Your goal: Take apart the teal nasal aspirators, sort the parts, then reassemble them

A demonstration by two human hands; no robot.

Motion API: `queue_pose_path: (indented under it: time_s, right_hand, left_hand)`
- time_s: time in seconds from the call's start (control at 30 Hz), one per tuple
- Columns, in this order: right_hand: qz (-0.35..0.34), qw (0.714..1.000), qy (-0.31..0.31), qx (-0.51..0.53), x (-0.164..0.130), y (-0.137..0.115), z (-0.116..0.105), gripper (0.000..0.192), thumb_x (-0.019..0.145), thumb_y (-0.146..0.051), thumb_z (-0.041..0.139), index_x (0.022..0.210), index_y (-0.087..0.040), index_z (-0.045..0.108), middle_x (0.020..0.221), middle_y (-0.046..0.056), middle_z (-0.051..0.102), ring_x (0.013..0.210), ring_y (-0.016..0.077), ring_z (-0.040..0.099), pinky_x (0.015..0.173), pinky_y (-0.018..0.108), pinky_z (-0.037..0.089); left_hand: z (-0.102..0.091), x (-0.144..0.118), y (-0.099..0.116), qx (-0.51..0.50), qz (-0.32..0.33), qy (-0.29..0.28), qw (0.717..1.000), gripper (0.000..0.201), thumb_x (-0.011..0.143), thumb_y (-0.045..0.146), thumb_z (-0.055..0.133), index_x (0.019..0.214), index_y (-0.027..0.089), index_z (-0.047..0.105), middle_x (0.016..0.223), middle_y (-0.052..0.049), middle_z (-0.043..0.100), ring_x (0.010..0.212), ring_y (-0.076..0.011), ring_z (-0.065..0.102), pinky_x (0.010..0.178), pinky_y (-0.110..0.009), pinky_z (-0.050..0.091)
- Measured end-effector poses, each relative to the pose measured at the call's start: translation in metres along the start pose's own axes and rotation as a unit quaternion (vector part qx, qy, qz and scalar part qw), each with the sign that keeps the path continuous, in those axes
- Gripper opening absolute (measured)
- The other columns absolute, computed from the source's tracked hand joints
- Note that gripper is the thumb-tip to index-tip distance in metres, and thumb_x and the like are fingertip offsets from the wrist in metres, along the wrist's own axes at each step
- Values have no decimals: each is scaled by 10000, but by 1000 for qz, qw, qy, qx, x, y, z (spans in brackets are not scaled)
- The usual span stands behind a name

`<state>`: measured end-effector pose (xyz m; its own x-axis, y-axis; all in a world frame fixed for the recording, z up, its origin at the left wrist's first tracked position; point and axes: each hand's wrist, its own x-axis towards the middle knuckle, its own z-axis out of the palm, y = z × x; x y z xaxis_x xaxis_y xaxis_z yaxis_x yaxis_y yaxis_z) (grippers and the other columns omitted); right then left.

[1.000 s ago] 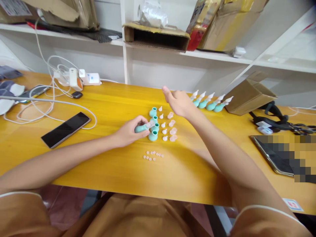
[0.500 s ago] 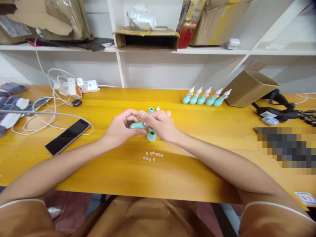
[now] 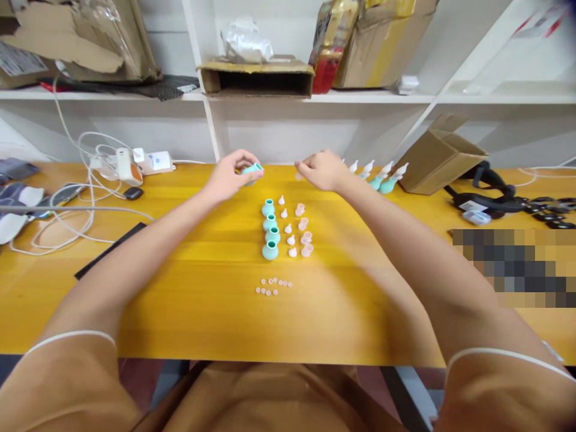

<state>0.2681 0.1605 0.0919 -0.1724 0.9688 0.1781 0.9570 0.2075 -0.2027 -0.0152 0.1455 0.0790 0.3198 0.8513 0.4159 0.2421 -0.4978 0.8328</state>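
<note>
Near the surface's [image 3: 189, 300] far edge, your left hand [image 3: 229, 175] has its fingers clamped on a teal bulb [image 3: 251, 170]; your right hand [image 3: 320, 170] pinches something too small to tell. Between your forearms lie rows of teal bulbs [image 3: 270, 230], white tips [image 3: 287, 228] and pink caps [image 3: 304, 228].

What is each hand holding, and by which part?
The left hand holds a teal bulb by its body, between its fingertips. The right hand pinches a small pale piece; which part cannot be told.

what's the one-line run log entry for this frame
left hand: shut on teal bulb | right hand: pinching small clear piece, grip unclear | table: teal bulbs column, white tips
</note>
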Motion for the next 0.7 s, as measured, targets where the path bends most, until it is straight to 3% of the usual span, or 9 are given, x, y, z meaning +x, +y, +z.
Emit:
queue_pose_path:
  time_s: [0.1,0.23,0.4,0.53,0.63,0.7]
  right_hand:
    - [43,984,-131,-111,14,8,18,521,1081,-524,461,1095,-194,865,1223,177,812,1197,370,716,999,416,509]
    - [55,975,-180,-115,18,4,43,499,1033,-553,550,1179,-196,867,1289,192,803,1237,395,727,990,435,543]
    - [57,977,-171,-113,13,-1,53,659,1024,-678,528,1229,-137,844,1305,258,784,1267,425,719,1008,450,549]
    - [53,982,-159,-92,6,2,46,739,1028,-793,456,1120,-183,864,1237,218,812,1202,386,747,983,411,553]
    - [67,988,-107,-85,0,13,32,773,1096,-751,315,1169,-184,835,1234,208,807,1193,359,743,995,397,538]
    - [81,991,-49,-90,-4,25,21,742,1148,-640,233,1313,-154,769,1369,237,742,1259,364,706,1039,415,517]
  left_hand:
    - [18,21,-38,18,-86,10,996,254,785,211,846,971,157,681,1027,-67,773,869,-176,683,851,-328,557]
    - [34,24,-66,-4,-121,-10,993,278,736,166,854,940,171,665,978,-48,774,875,-183,690,899,-348,565]
    - [37,17,-76,-33,-125,-45,991,354,692,232,922,953,169,691,990,-59,785,874,-209,724,933,-403,583]
    - [40,15,-79,-48,-129,-49,989,437,654,309,969,952,177,678,928,-54,779,896,-247,746,927,-439,594]
    - [43,16,-81,-54,-128,-42,989,483,629,344,990,954,180,672,934,-56,785,913,-249,748,928,-435,595]
    - [44,16,-81,-58,-128,-40,989,506,611,364,1005,945,181,673,939,-56,790,928,-244,745,943,-429,593]
